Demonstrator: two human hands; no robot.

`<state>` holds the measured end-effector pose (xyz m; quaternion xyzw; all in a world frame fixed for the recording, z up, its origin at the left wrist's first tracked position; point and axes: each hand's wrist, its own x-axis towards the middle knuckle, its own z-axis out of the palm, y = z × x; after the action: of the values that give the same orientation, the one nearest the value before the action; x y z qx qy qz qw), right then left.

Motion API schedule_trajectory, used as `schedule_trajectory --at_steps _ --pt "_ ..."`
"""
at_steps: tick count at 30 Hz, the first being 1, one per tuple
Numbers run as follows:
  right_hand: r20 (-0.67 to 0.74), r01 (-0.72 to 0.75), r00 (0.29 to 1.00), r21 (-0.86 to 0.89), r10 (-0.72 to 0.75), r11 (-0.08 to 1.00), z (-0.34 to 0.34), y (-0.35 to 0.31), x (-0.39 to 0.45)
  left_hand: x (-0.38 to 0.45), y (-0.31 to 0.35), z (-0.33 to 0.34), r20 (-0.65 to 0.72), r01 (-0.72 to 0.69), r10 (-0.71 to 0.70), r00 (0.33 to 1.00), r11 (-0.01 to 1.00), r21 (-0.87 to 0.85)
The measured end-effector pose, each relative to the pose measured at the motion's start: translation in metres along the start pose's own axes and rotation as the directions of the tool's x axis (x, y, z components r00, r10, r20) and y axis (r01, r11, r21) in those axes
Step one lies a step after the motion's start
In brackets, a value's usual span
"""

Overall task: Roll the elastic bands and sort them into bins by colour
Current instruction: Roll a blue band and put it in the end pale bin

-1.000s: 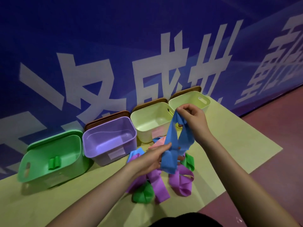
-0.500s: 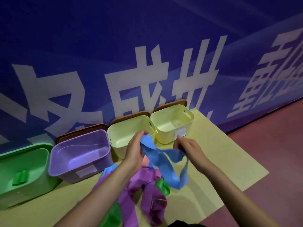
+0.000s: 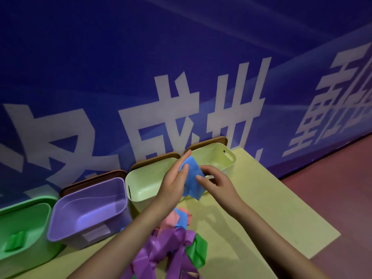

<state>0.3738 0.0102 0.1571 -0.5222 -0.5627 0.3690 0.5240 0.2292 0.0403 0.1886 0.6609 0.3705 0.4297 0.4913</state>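
The blue band (image 3: pixel 191 179) is held up between both hands, bunched into a loose fold above the yellow-green mat (image 3: pixel 271 208). The left hand (image 3: pixel 173 182) lies flat against the band's left side, fingers straight and close together, fingertips reaching up past the top edge of the fold. The right hand (image 3: pixel 213 181) meets the band from the right with its fingers curled; the fingertips touch the blue fabric, though whether they pinch it or only press on it cannot be told.

Taking the blue band as the landmark: directly behind it stand two pale yellow-green bins, the near-left one (image 3: pixel 145 184) partly hidden by the left hand and the far-right one (image 3: pixel 219 158) rising just behind the band's top. Left of the band sits the purple bin (image 3: pixel 88 210), and further left again the green bin (image 3: pixel 26 228), which holds a rolled green band (image 3: pixel 15 239). Below the band, lying on the mat between the two forearms, is a heap of loose bands: pink (image 3: pixel 171 218) and blue (image 3: pixel 182 221) nearest, then purple ones (image 3: pixel 165 250), with a green band (image 3: pixel 198 250) at the heap's right edge. Behind the bins runs a blue wall (image 3: pixel 120 57) with large white characters. Right of the mat is reddish floor (image 3: pixel 332 198).
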Motion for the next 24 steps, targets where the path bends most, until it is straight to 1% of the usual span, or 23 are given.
schedule_trajectory --at_steps 3,6,9,11,13,16,18,20,22,24 --pt "-0.013 0.034 0.999 0.038 -0.034 0.999 0.001 0.0 0.012 0.009 0.003 -0.004 -0.008 -0.077 0.078 0.997 0.994 0.071" --pt "-0.008 0.048 0.999 0.142 -0.047 0.989 0.007 -0.002 0.025 0.018 0.003 -0.013 -0.078 -0.088 0.104 0.992 0.98 0.181" --pt "0.042 0.01 0.999 0.228 -0.02 0.974 0.018 -0.001 0.032 0.023 0.001 -0.025 -0.18 0.01 0.049 0.982 0.95 0.312" --pt "0.071 -0.013 0.997 0.254 -0.006 0.967 0.026 0.003 0.034 0.023 0.0 -0.03 -0.229 0.091 -0.02 0.973 0.947 0.307" --pt "0.079 -0.039 0.997 0.295 0.016 0.955 0.032 0.007 0.034 0.019 0.0 -0.032 -0.249 0.165 -0.108 0.963 0.961 0.222" --pt "0.076 -0.085 0.995 0.372 0.061 0.924 0.036 0.015 0.031 0.017 0.003 -0.03 -0.246 0.224 -0.227 0.942 0.974 -0.038" --pt "0.101 -0.111 0.992 0.39 0.078 0.914 0.037 0.021 0.027 0.016 0.009 -0.026 -0.254 0.235 -0.267 0.929 0.96 -0.151" --pt "0.155 -0.149 0.983 0.333 0.102 0.931 0.038 0.032 0.024 0.017 0.016 -0.023 -0.249 0.211 -0.27 0.93 0.948 -0.239" --pt "0.238 -0.205 0.96 0.23 0.149 0.951 0.038 0.044 0.02 0.02 0.025 -0.024 -0.266 0.17 -0.266 0.927 0.927 -0.336" --pt "0.312 -0.248 0.929 0.133 0.197 0.96 0.037 0.056 0.015 0.025 0.033 -0.03 -0.296 0.111 -0.236 0.926 0.917 -0.384"
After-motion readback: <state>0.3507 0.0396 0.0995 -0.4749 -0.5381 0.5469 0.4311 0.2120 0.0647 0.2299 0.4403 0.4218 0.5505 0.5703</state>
